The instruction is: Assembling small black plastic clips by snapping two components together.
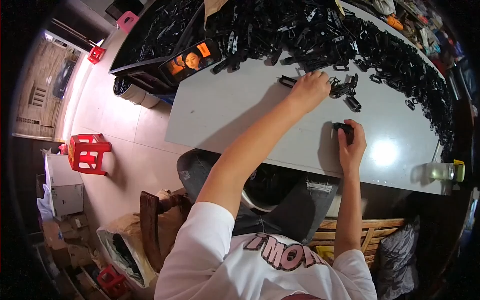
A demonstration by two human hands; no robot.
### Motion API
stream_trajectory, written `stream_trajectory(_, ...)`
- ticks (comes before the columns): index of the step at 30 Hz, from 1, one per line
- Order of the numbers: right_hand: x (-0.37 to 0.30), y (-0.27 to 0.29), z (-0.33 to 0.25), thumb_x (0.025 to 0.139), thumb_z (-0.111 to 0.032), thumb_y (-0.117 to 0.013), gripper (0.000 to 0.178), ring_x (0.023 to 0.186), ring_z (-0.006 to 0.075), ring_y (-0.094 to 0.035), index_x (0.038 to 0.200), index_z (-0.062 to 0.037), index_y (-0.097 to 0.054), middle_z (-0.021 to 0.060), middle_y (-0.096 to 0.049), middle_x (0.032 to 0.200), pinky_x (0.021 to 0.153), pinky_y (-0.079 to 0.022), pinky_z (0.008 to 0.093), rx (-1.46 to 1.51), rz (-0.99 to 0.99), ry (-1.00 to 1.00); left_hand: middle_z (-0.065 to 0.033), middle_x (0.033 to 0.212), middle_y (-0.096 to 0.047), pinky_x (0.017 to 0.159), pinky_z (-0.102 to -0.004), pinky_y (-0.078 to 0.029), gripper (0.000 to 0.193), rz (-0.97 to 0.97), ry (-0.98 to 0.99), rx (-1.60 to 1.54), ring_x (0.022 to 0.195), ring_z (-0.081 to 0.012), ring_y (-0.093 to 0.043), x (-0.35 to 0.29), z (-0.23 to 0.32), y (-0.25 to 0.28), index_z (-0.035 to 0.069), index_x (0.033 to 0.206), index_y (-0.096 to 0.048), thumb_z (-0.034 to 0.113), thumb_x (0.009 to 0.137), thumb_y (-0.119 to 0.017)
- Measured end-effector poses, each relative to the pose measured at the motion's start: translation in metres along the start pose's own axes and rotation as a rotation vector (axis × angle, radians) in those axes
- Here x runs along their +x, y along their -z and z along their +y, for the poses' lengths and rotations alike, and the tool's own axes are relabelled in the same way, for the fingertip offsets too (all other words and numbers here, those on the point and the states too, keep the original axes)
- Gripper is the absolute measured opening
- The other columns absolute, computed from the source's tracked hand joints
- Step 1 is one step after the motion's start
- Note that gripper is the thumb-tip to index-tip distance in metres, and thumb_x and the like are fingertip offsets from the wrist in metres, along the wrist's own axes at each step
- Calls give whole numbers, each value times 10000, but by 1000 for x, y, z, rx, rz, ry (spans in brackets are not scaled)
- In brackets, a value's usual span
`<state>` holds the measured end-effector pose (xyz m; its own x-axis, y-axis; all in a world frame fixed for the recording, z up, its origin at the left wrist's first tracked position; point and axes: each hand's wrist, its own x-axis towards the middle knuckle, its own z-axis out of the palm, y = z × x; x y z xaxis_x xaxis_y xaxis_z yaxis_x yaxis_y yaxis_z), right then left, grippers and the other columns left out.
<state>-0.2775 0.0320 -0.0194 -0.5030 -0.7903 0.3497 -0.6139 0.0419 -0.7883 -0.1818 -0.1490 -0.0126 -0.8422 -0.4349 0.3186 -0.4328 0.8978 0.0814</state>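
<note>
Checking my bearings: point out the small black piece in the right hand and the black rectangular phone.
Small black piece (342,127), head view: its visible upper side.
Black rectangular phone (193,61), head view: its lit screen.

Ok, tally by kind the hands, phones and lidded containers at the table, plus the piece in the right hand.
Hands: 2, left hand and right hand
Phone: 1
Lidded container: 1
Black piece in right hand: 1
Total: 5

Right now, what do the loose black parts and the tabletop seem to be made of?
Black parts: probably moulded plastic, fairly glossy; small highlights on thin, open shapes suggest it, though painted metal is possible. Tabletop: smooth, pale, glossy sheet, perhaps laminate; it throws back a bright glare spot.
</note>
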Motion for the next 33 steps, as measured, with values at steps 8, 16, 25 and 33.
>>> stream_trajectory(8, 3, 9, 1, 800, 16, -639, 162, 716, 183, -579, 951, 10, -581, 100, -576, 881, 655, -471, 258, -12, 20, 22, -75, 973, -619, 658, -344, -505, 140, 227, 218, -704, 831, -255, -620, -52, 14, -5, 30, 919, -651, 7, 793, -593)
stream_trajectory(16, 3, 2, -7, 790, 7, -647, 147, 708, 223, -595, 924, 1, -586, 111, -585, 875, 648, -479, 279, 11, -7, -16, -109, 926, -645, 724, -377, -486, 138, 227, 428, -833, 844, -305, -600, -83, 15, 23, 17, 831, -633, -62, 753, -551)
stream_trajectory(25, 0, 3, -5, 812, 0, -634, 111, 644, 119, -525, 915, -4, -593, 54, -568, 821, 583, -421, 225, -4, 8, 12, -80, 819, -610, 691, -395, -499, 134, 199, 304, -446, 854, -284, -603, -86, 25, 34, 67, 851, -581, 8, 730, -583)
stream_trajectory(33, 1, 0, -2, 812, 4, -630, 111, 660, 135, -544, 915, 2, -590, 61, -576, 833, 599, -434, 235, -43, -2, 64, -67, 848, -630, 596, -430, -496, 63, -48, 382, -303, 694, -307, -624, -91, 33, 56, 100, 892, -571, 119, 833, -559)
